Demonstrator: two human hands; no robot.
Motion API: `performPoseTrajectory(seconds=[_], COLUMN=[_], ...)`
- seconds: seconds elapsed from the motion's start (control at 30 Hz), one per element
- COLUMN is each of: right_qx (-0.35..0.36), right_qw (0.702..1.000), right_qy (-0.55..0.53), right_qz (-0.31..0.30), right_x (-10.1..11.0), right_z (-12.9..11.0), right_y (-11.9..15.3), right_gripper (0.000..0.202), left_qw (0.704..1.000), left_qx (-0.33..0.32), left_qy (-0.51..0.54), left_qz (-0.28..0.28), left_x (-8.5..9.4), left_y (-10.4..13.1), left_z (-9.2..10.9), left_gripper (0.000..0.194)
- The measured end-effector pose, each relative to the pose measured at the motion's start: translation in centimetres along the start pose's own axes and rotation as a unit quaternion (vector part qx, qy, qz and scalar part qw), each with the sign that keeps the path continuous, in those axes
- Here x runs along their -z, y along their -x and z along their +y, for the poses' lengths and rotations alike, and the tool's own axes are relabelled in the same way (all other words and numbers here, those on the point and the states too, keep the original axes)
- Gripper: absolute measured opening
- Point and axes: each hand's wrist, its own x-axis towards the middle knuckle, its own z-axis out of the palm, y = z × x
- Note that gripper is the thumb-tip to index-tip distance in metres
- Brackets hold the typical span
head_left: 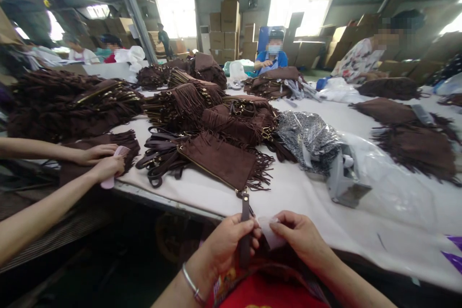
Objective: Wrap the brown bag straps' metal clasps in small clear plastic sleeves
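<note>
My left hand point(234, 238) is closed around a dark brown wrist strap point(245, 209), thumb pressed on it. The strap joins by a metal clasp to a brown fringed pouch point(220, 159) that lies on the table with its zipper edge toward me. Between the thumb and fingers of my right hand point(298, 231) is a small whitish translucent sheet point(270, 235). That sheet hangs close beside the strap, its left edge near my left fingertips; whether it touches them I cannot tell. Dark looped straps point(162, 154) lie left of the pouch.
Piles of brown fringed pouches point(184, 101) fill the table's middle and left. A tape dispenser point(346, 178) and crumpled patterned plastic point(306, 137) stand right. At left, a co-worker's hands point(108, 163) work a pink comb point(108, 182) over fringe. Other people sit farther back.
</note>
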Motion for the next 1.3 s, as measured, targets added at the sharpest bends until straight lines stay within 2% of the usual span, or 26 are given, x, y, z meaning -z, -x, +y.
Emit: performPoseTrajectory(seconds=[0.07, 0.17, 0.3, 0.4, 0.53, 0.7, 0.87, 1.1, 1.3], right_qx=[0.009, 0.022, 0.013, 0.009, 0.01, -0.006, -0.005, -0.043, -0.089], right_qw=[1.0, 0.999, 0.998, 0.998, 0.998, 0.998, 0.998, 0.997, 0.988], right_qy=[0.015, 0.048, 0.045, 0.023, 0.004, -0.005, -0.006, -0.034, -0.11], right_qz=[0.007, 0.005, -0.033, -0.059, -0.065, -0.059, -0.059, -0.054, -0.061], right_x=[0.3, 0.0, -1.1, -1.5, -1.4, -1.5, -1.8, -1.6, -2.1], right_z=[0.4, 0.4, -0.2, -0.2, 0.2, 0.1, 0.0, 0.7, 0.6], right_y=[0.2, 0.6, 1.1, 1.4, 1.6, 1.6, 1.4, 1.4, 1.8], right_gripper=[0.025, 0.023, 0.021, 0.018, 0.016, 0.017, 0.017, 0.024, 0.034], left_qw=[0.998, 0.993, 0.995, 0.991, 0.987, 0.984, 0.974, 0.975, 0.978], left_qx=[0.015, -0.006, -0.081, -0.127, -0.145, -0.146, -0.151, -0.147, -0.142], left_qy=[-0.056, -0.105, -0.058, -0.031, -0.054, -0.085, -0.141, -0.137, -0.124], left_qz=[-0.032, -0.054, 0.008, 0.032, 0.053, 0.055, 0.087, 0.09, 0.087], left_x=[0.5, 0.8, 0.3, -0.4, -0.7, -0.5, -0.5, -0.5, -0.5], left_y=[0.9, 1.5, 0.4, -0.8, -1.4, -1.3, -1.2, -0.8, -0.7], left_z=[0.6, 2.0, 3.2, 2.9, 2.0, 1.9, 1.9, 1.6, 1.5], left_gripper=[0.032, 0.034, 0.032, 0.033, 0.033, 0.027, 0.022, 0.022, 0.021])
